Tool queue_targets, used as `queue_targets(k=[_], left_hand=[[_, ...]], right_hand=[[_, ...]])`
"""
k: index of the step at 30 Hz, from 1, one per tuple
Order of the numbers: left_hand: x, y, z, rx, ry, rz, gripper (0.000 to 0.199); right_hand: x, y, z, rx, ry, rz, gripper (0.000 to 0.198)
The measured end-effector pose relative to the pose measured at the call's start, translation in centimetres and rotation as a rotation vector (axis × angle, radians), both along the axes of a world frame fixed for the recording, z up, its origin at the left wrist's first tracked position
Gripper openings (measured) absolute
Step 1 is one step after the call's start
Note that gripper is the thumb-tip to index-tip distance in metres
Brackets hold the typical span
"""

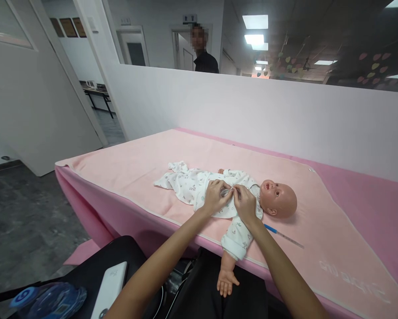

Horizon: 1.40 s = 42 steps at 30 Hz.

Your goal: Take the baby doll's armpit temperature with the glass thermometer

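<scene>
A baby doll [280, 200] lies on its back in a white printed outfit [189, 184], its head to the right and its mouth open. Over its chest my left hand [215, 195] is closed in a pinch, with a small shiny, clear or silvery thing [224, 192] at its fingers. Close beside it, my right hand [246, 204] pinches too; the fingertips of both hands nearly meet. What exactly they hold is too small to make out. One doll arm [227, 274] hangs over the table's front edge, below my right forearm.
A thin stick with a blue end [284, 236] lies right of my right forearm. The pink blanket [126, 173] covers the table against a white wall. Lower left, a chair holds a white power bank [111, 285] and a blue bottle [49, 301]. A person [206, 62] shows in the window.
</scene>
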State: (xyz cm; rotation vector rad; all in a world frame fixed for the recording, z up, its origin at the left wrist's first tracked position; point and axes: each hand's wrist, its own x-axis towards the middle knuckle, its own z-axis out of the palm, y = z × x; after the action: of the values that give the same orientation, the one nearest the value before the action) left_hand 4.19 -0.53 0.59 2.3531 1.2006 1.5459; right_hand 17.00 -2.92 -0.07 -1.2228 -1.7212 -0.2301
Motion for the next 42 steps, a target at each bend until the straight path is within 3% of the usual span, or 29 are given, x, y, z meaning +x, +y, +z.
queue_targets(k=[6, 16, 42], left_hand=[[0.07, -0.23, 0.74, -0.149, -0.027, -0.024, 0.010], [-0.17, 0.22, 0.50, -0.231, -0.111, -0.089, 0.009], [-0.57, 0.06, 0.60, -0.243, -0.056, -0.134, 0.011]], right_hand=[[-0.07, -0.16, 0.19, 0.002, 0.025, 0.007, 0.019], [-0.03, -0.07, 0.04, 0.026, 0.025, 0.025, 0.020], [-0.06, -0.11, 0.00, 0.026, 0.032, 0.023, 0.024]])
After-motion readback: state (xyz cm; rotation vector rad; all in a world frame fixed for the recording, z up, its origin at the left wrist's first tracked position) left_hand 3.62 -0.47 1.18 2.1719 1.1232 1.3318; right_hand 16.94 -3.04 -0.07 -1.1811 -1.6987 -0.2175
